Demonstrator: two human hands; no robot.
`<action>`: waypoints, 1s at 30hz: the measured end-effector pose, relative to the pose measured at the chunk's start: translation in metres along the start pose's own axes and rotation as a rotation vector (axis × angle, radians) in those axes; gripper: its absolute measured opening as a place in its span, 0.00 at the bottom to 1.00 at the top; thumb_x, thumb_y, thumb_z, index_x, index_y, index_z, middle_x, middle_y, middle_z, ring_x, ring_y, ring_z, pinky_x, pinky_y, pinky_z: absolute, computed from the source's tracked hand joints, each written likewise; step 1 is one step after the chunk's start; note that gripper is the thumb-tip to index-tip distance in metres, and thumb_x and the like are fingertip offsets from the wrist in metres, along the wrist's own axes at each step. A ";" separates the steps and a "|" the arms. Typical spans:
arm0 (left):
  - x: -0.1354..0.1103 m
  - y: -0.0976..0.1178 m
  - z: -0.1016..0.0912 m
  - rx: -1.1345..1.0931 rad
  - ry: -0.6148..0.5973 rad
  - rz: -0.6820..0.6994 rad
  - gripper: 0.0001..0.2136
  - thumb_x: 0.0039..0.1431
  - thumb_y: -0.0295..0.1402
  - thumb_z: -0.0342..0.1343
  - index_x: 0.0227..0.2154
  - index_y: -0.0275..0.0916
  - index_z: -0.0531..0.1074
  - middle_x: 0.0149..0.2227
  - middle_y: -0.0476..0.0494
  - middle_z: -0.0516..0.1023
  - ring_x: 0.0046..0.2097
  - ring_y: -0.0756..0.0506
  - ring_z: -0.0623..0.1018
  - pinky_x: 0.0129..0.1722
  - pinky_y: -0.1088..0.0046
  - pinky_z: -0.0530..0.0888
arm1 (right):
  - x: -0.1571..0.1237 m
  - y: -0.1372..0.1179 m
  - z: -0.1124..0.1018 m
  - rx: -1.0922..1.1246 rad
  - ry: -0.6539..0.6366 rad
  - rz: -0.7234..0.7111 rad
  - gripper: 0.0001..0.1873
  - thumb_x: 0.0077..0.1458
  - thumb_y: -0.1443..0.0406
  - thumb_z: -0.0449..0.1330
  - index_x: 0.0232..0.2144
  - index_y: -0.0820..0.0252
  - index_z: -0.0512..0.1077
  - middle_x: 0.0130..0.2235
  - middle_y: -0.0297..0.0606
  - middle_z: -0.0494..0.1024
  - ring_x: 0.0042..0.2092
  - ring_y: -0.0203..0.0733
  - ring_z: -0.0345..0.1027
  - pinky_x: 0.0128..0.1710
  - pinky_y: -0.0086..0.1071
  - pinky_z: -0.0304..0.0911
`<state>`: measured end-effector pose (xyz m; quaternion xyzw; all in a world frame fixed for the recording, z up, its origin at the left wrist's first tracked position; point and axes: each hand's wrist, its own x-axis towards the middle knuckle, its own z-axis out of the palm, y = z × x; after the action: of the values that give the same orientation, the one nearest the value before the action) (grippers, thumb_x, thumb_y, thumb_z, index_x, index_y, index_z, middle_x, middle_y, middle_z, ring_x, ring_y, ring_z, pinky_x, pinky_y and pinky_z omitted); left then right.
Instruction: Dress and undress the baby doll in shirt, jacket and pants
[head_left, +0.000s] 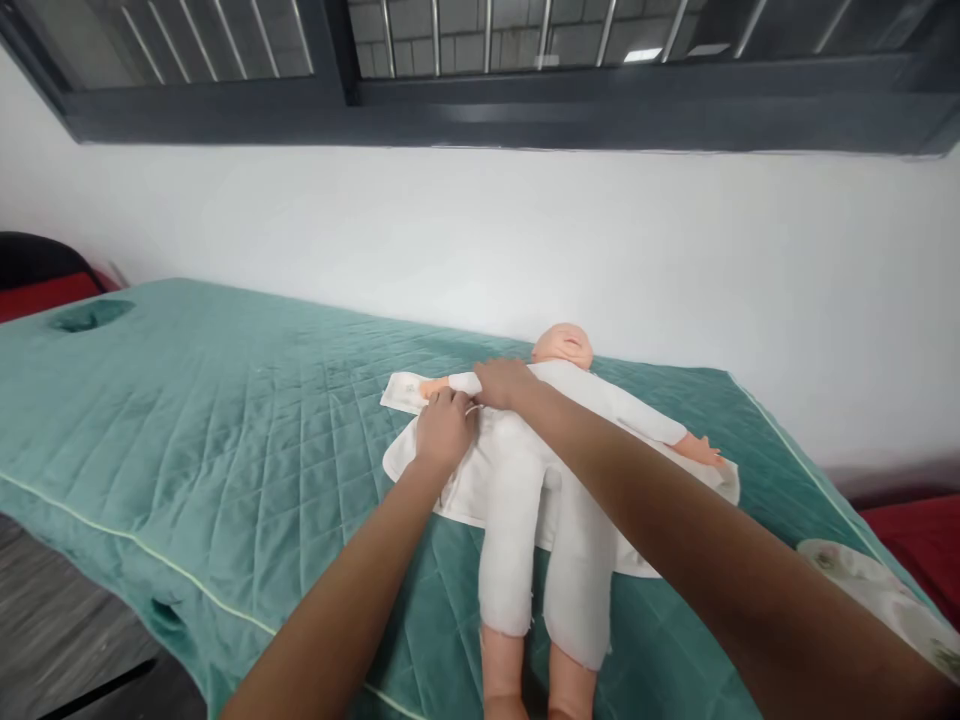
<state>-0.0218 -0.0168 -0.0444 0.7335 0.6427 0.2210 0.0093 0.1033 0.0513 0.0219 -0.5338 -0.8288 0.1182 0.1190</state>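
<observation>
A baby doll [555, 470] in a white suit lies on its back on a white cloth [420, 455] spread over a green quilted bed [225, 420], head toward the wall. My left hand [444, 428] is closed on a thin white string or tie by the doll's side, near its arm. My right hand [504, 382] rests curled over the doll's upper arm and shoulder, holding the white fabric there. The doll's other arm stretches out to the right, its hand [705, 452] bare.
A white wall runs behind the bed under a dark-framed window [480, 90]. The bed has a face hole [90, 315] at far left. Another patterned white cloth [885, 595] lies at the bed's right corner. Red surfaces [919, 545] show at both sides.
</observation>
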 end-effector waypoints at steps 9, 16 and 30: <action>0.009 -0.020 -0.005 -0.597 0.201 -0.345 0.11 0.60 0.40 0.55 0.32 0.39 0.76 0.30 0.45 0.79 0.36 0.42 0.78 0.38 0.69 0.69 | -0.036 0.019 -0.034 -0.049 -0.018 -0.090 0.16 0.58 0.51 0.61 0.43 0.53 0.73 0.46 0.43 0.79 0.47 0.56 0.72 0.46 0.44 0.62; 0.003 -0.024 -0.006 -0.933 0.268 -0.298 0.08 0.56 0.34 0.55 0.34 0.37 0.76 0.37 0.45 0.82 0.41 0.43 0.78 0.43 0.69 0.70 | -0.057 0.013 -0.038 -0.302 -0.065 -0.076 0.30 0.64 0.41 0.45 0.48 0.55 0.73 0.48 0.47 0.79 0.46 0.55 0.73 0.43 0.42 0.61; 0.000 -0.022 -0.003 -0.804 0.378 -0.258 0.07 0.63 0.36 0.52 0.34 0.40 0.72 0.34 0.47 0.79 0.38 0.46 0.77 0.41 0.70 0.71 | -0.061 0.011 -0.025 -0.390 -0.078 0.033 0.28 0.64 0.44 0.48 0.47 0.58 0.74 0.46 0.50 0.79 0.50 0.60 0.70 0.50 0.49 0.58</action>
<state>-0.0433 -0.0139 -0.0480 0.5324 0.5826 0.5796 0.2029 0.1455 0.0013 0.0374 -0.5552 -0.8312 -0.0218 -0.0207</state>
